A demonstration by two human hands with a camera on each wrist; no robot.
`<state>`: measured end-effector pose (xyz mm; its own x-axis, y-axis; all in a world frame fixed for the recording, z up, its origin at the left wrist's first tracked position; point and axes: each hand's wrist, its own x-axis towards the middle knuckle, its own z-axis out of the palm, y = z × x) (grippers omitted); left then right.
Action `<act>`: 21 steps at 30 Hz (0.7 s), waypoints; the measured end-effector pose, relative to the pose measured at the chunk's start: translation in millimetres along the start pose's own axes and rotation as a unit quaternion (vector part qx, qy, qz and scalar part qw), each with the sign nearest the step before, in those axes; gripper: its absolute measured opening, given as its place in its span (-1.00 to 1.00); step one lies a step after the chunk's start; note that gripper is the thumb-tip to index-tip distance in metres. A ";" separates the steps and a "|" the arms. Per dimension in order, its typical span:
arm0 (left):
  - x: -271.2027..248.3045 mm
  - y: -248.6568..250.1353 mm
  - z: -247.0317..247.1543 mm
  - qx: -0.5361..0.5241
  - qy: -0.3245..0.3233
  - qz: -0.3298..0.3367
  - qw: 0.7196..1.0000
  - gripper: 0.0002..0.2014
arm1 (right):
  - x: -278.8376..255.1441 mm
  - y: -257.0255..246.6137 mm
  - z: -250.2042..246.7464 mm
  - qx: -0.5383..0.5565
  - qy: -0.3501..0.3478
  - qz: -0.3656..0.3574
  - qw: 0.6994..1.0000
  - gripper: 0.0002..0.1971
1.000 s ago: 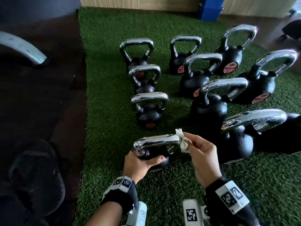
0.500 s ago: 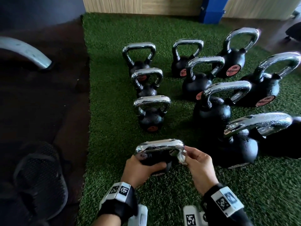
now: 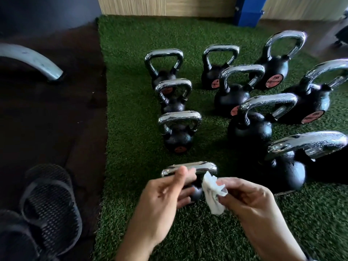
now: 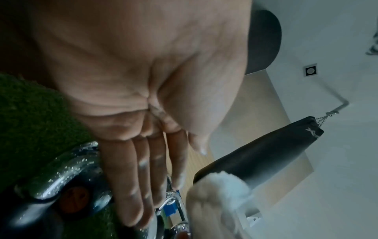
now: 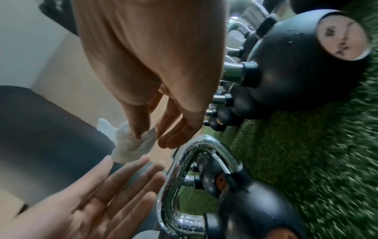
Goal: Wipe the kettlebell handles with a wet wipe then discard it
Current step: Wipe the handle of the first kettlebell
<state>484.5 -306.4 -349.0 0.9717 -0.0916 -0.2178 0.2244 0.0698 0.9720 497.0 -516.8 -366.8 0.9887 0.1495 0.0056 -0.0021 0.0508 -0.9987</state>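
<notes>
The nearest small black kettlebell (image 3: 195, 193) stands on green turf, its chrome handle (image 3: 190, 166) wet with droplets. My right hand (image 3: 243, 194) pinches a crumpled white wet wipe (image 3: 213, 193) just in front of the handle's right end, clear of the metal. My left hand (image 3: 169, 187) hovers over the handle's left part with straight fingers and holds nothing. The right wrist view shows the wipe (image 5: 131, 145) between thumb and fingers, the handle (image 5: 184, 161) below, and the open left palm (image 5: 98, 198). The left wrist view shows straight fingers (image 4: 139, 186) beside the wipe (image 4: 220, 182).
Several more chrome-handled kettlebells (image 3: 178, 132) stand in two rows on the turf (image 3: 128, 110), the bigger ones (image 3: 286, 166) at the right. Black sandals (image 3: 47, 204) and a curved grey metal bar (image 3: 32, 59) lie on the dark floor at left. A blue box (image 3: 248, 16) stands at the back.
My left hand has let go of the kettlebell's body and opened above the handle. My right hand has drawn the wipe off the handle's right end.
</notes>
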 end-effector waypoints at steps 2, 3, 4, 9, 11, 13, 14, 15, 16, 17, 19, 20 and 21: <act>0.9 -0.7 5.4 -0.027 -0.080 -0.025 0.996 -0.61 | 2.8 -8.2 7.0 -0.032 -0.013 -0.045 0.998 -0.82; 0.7 -3.1 5.9 -0.049 -0.098 -0.028 0.994 -0.63 | 3.9 -11.3 10.2 -0.056 -0.013 -0.058 0.997 -0.82; 0.2 -5.1 6.1 -0.079 -0.101 -0.030 0.991 -0.65 | 5.0 -14.3 14.0 -0.080 -0.005 -0.065 0.995 -0.81; 4.6 -12.2 3.7 -0.154 -0.010 -0.007 0.988 -0.65 | 16.3 -17.8 22.0 -0.205 0.050 -0.083 0.974 -0.65; 5.7 -11.5 0.9 -0.103 0.058 0.055 0.991 -0.65 | 20.8 -10.5 16.1 -0.166 0.054 -0.093 0.980 -0.70; 6.8 -9.3 2.5 -0.018 0.135 0.129 0.982 -0.69 | 27.8 10.3 3.8 -0.159 0.114 -0.086 0.977 -0.66; 8.8 -8.8 5.3 0.011 0.160 0.159 0.974 -0.70 | 32.5 22.6 -1.2 -0.165 0.136 -0.060 0.975 -0.53; 11.7 -9.0 9.1 0.051 0.175 0.186 0.965 -0.71 | 36.9 35.6 -6.0 -0.153 0.125 -0.016 0.980 -0.42; 15.9 -9.6 14.1 0.111 0.187 0.215 0.952 -0.71 | 41.2 47.1 -8.2 -0.121 0.087 0.035 0.988 -0.37; 20.5 -10.4 19.0 0.181 0.195 0.243 0.933 -0.71 | 44.6 58.9 -8.7 -0.082 0.032 0.081 0.993 -0.38; 27.5 -10.7 27.9 0.301 0.179 0.276 0.895 -0.70 | 48.5 80.2 -5.7 -0.054 -0.033 0.125 0.990 -0.51; 30.1 -11.7 30.7 0.350 0.157 0.276 0.881 -0.69 | 49.2 89.1 -2.9 -0.074 -0.026 0.127 0.989 -0.57; 31.7 -13.5 31.7 0.394 0.139 0.272 0.867 -0.69 | 49.7 96.3 0.1 -0.098 -0.007 0.119 0.988 -0.62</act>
<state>510.0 -341.7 -366.3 0.9228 -0.0066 0.3852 -0.2857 -0.6823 0.6729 546.0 -504.3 -462.7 0.9613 0.1481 -0.2322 -0.2046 -0.1802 -0.9621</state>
